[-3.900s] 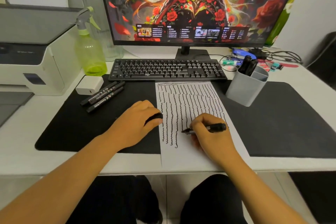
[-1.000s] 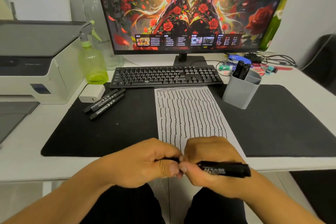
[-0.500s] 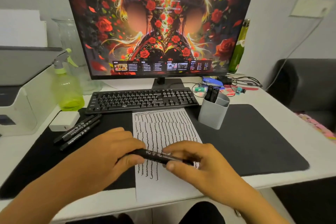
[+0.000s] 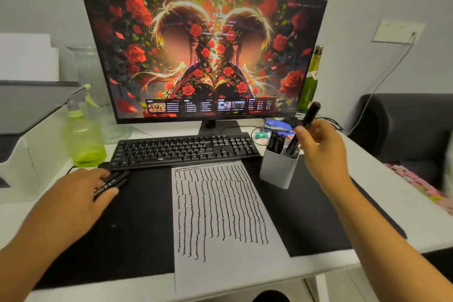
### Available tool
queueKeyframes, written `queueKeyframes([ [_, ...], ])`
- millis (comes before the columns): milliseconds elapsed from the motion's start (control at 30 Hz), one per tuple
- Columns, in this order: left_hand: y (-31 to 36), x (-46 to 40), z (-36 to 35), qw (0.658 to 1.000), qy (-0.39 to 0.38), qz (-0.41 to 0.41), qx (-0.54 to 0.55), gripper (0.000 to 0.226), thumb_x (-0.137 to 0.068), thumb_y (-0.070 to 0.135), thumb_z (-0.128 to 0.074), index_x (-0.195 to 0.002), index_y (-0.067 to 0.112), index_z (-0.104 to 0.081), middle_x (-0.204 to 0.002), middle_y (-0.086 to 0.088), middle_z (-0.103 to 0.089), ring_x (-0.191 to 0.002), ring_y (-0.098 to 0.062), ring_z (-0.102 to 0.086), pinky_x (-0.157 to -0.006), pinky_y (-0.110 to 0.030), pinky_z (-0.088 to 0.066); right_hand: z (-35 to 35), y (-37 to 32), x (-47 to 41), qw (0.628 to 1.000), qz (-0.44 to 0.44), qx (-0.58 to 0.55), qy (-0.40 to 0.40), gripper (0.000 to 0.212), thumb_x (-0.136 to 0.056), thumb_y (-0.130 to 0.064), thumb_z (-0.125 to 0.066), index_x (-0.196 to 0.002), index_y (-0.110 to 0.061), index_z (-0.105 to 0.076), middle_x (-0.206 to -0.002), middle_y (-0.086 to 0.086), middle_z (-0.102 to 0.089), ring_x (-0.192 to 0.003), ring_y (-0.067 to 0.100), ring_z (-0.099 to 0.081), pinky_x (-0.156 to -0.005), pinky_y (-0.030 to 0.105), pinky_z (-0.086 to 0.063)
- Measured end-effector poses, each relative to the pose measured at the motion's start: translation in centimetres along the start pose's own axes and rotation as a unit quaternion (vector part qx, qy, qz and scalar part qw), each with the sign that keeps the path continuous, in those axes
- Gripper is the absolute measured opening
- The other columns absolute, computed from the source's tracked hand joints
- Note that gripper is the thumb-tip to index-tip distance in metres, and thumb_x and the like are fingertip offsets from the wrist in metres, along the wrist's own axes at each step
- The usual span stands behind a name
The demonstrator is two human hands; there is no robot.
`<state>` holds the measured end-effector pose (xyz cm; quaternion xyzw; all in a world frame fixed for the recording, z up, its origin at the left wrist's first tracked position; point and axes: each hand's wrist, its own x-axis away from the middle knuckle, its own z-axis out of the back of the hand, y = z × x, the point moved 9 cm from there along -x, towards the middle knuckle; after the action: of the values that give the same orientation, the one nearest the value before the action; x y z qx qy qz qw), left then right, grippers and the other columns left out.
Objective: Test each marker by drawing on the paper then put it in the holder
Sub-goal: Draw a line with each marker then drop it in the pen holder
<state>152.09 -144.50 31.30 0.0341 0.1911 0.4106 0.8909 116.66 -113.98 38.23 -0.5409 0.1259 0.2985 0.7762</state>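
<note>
My right hand (image 4: 323, 147) grips a capped black marker (image 4: 311, 113), held tilted with its lower end dipping into the grey holder (image 4: 277, 171). Two other black markers (image 4: 275, 141) stand in that holder. At the left of the black mat, my left hand (image 4: 73, 196) lies over the loose black markers (image 4: 117, 178), fingers stretched across them and thumb beside them. The paper (image 4: 220, 270), filled with several wavy black lines, lies between my hands.
A black keyboard (image 4: 183, 149) and a monitor (image 4: 203, 51) stand behind the paper. A green spray bottle (image 4: 83, 137) and a white printer (image 4: 22, 144) are at the left. Cables and small items lie behind the holder, and the desk edge is near me.
Both hands held one marker over the paper, closing it. My right hand has since carried it up to the holder, and my left hand has moved left onto the loose markers.
</note>
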Motion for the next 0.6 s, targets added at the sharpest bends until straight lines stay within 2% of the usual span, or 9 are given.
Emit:
queueKeyframes([
  [33, -2.0, -0.2, -1.1, 0.999, -0.013, 0.029, -0.025, 0.045, -0.079, 0.040, -0.070, -0.117, 0.016, -0.064, -0.095, -0.007, -0.065, -0.084, -0.023, -0.060, -0.073, -0.041, -0.052, 0.0, 0.7, -0.9, 1.000, -0.017, -0.002, 0.016, 0.015, -0.099, -0.029, -0.061, -0.108, -0.017, -0.061, -0.087, -0.006, -0.064, -0.075, 0.002, -0.060, -0.052, 0.006, -0.040],
  [100, -4.6, -0.1, -3.0, 0.996, -0.036, 0.059, -0.056, 0.039, -0.077, 0.039, -0.070, -0.107, 0.015, -0.067, -0.085, -0.006, -0.062, -0.076, -0.022, -0.057, -0.066, -0.039, -0.050, -0.4, 1.4, -2.0, 0.999, -0.028, 0.010, 0.033, 0.011, -0.099, -0.027, -0.061, -0.105, -0.018, -0.059, -0.082, -0.009, -0.061, -0.072, 0.005, -0.059, -0.047, 0.006, -0.039],
  [167, -5.5, 0.3, -4.4, 0.994, -0.061, 0.059, -0.074, 0.034, -0.077, 0.041, -0.069, -0.100, 0.017, -0.067, -0.085, -0.003, -0.060, -0.075, -0.017, -0.055, -0.067, -0.036, -0.049, -1.3, 2.3, -2.7, 0.998, -0.043, 0.031, 0.027, 0.012, -0.100, -0.026, -0.060, -0.107, -0.016, -0.060, -0.082, -0.007, -0.060, -0.076, 0.016, -0.061, -0.052, 0.013, -0.039],
  [267, -5.8, 0.6, -5.1, 0.993, -0.051, 0.060, -0.088, 0.035, -0.077, 0.039, -0.070, -0.103, 0.017, -0.063, -0.099, -0.008, -0.060, -0.087, -0.020, -0.057, -0.075, -0.036, -0.051, -2.9, 3.8, -2.7, 0.996, -0.072, 0.050, -0.003, 0.027, -0.100, -0.027, -0.061, -0.118, -0.006, -0.062, -0.093, 0.002, -0.063, -0.084, 0.023, -0.062, -0.065, 0.026, -0.045],
  [433, -5.5, 0.5, -4.7, 0.995, -0.036, 0.067, -0.071, 0.033, -0.080, 0.034, -0.070, -0.106, 0.015, -0.065, -0.099, -0.009, -0.058, -0.083, -0.020, -0.058, -0.074, -0.036, -0.052, -4.2, 5.4, -1.3, 0.985, -0.095, 0.134, -0.051, 0.019, -0.099, -0.031, -0.062, -0.097, -0.013, -0.066, -0.089, 0.008, -0.068, -0.087, 0.031, -0.066, -0.077, 0.043, -0.055],
  [500, -5.2, 0.4, -4.5, 0.995, -0.032, 0.070, -0.069, 0.034, -0.080, 0.032, -0.070, -0.108, 0.013, -0.066, -0.099, -0.009, -0.057, -0.082, -0.022, -0.059, -0.073, -0.037, -0.052, -4.2, 5.5, -0.8, 0.980, -0.091, 0.172, -0.044, 0.018, -0.097, -0.031, -0.064, -0.097, -0.014, -0.068, -0.091, 0.007, -0.071, -0.086, 0.030, -0.066, -0.079, 0.043, -0.053],
  [600, -4.7, 0.6, -4.5, 0.995, -0.026, 0.071, -0.073, 0.041, -0.080, 0.032, -0.071, -0.115, 0.013, -0.064, -0.105, -0.011, -0.056, -0.085, -0.024, -0.060, -0.074, -0.038, -0.052, -4.0, 4.8, -0.1, 0.968, -0.049, 0.247, -0.019, 0.020, -0.094, -0.033, -0.066, -0.088, -0.015, -0.073, -0.079, 0.006, -0.072, -0.079, 0.030, -0.066, -0.077, 0.041, -0.052],
])
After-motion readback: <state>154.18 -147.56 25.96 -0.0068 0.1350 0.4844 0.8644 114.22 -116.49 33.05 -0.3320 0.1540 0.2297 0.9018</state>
